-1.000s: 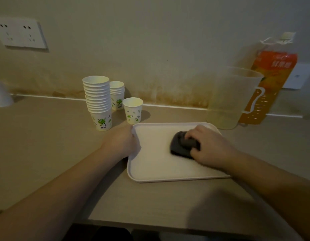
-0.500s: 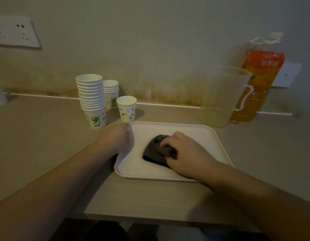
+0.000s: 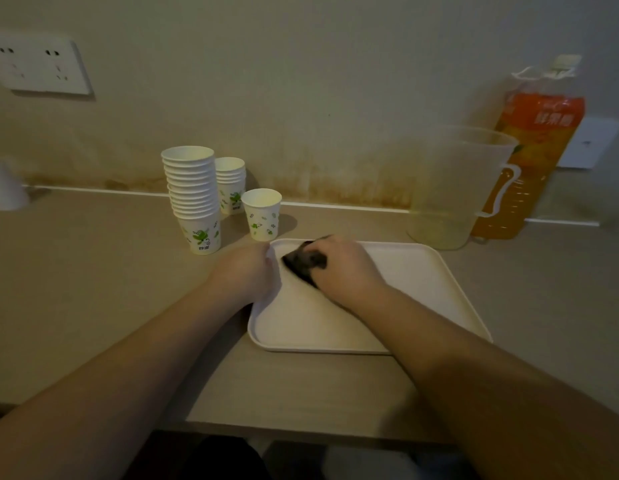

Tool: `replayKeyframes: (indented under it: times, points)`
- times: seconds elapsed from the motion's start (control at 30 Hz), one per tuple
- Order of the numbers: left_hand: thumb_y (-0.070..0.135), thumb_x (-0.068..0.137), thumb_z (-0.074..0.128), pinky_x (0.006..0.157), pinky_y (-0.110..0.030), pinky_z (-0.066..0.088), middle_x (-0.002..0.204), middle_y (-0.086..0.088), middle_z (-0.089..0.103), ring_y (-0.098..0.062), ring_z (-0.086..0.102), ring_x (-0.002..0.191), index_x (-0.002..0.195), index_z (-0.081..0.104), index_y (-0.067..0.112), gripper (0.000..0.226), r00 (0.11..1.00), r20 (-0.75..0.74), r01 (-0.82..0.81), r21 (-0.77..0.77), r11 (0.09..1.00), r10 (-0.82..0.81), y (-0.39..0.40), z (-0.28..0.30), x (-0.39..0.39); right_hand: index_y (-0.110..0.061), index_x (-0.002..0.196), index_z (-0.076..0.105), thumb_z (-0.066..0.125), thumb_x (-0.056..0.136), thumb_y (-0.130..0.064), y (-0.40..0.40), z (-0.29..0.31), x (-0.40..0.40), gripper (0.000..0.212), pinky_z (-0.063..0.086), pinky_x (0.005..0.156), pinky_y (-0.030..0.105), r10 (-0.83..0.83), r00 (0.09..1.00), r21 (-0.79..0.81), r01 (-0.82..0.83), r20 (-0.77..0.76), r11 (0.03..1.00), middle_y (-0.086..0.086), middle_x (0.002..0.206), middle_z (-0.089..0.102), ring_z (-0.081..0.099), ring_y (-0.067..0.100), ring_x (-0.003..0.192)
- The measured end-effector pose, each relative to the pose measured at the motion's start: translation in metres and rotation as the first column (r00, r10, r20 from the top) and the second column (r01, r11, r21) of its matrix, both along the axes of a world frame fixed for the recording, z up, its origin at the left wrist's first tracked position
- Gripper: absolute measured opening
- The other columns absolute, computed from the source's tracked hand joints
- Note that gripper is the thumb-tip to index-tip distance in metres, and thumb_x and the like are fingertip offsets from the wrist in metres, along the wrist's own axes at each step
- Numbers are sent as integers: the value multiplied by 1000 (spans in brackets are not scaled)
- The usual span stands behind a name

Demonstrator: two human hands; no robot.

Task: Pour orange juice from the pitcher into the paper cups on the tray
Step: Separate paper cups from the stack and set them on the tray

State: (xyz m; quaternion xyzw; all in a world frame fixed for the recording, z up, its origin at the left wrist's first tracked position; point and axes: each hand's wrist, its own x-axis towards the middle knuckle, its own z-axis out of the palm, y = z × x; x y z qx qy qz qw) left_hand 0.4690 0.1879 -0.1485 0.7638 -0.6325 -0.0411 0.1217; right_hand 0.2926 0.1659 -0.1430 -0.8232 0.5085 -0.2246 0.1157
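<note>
A pale rectangular tray point(image 3: 422, 292) lies on the counter in front of me. My right hand point(image 3: 346, 268) grips a dark cloth point(image 3: 303, 263) and presses it on the tray's far left corner. My left hand point(image 3: 245, 271) holds the tray's left rim. A clear plastic pitcher point(image 3: 453, 188) stands behind the tray at the right, with only a thin pale layer at its bottom. An orange juice bottle point(image 3: 530, 161) stands behind it against the wall. A single paper cup point(image 3: 261, 213) and two stacks of paper cups point(image 3: 193, 195) stand left of the tray.
A wall socket point(image 3: 38, 65) is at upper left, another plate point(image 3: 592, 143) behind the bottle. A white object point(image 3: 6, 188) sits at the left edge. The counter's front edge point(image 3: 301, 427) runs below the tray.
My right hand slid the dark cloth from the tray's middle-right across to its far left corner. My left hand stayed on the left rim.
</note>
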Motion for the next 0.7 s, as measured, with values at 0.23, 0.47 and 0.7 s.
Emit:
replayKeyframes:
  times: [0.23,0.47,0.7]
  points:
    - [28,103,48,99,-35,46,140,-4,57,-22,57,125,151,45,32,49,920,-347,131,-158,979,-179,17,10,22,-37,113,67,68,89,-22,13,24,3,28,45,80,23,22,973,92,-45,231,995,-14,106,64,57,9,99]
    - [18,84,82,89,-5,43,130,33,49,17,50,118,141,40,43,76,734,-447,383,-347,856,-510,61,45,46,-44,109,61,73,86,-20,33,49,48,36,52,95,31,203,866,102,-278,457,955,-11,113,66,62,10,107]
    - [10,82,78,84,-29,56,100,13,69,-2,64,95,102,62,36,37,853,-456,87,-357,930,-255,91,61,117,-33,132,58,63,92,-18,33,52,94,43,49,104,33,328,840,127,-417,433,900,-11,124,63,58,5,117]
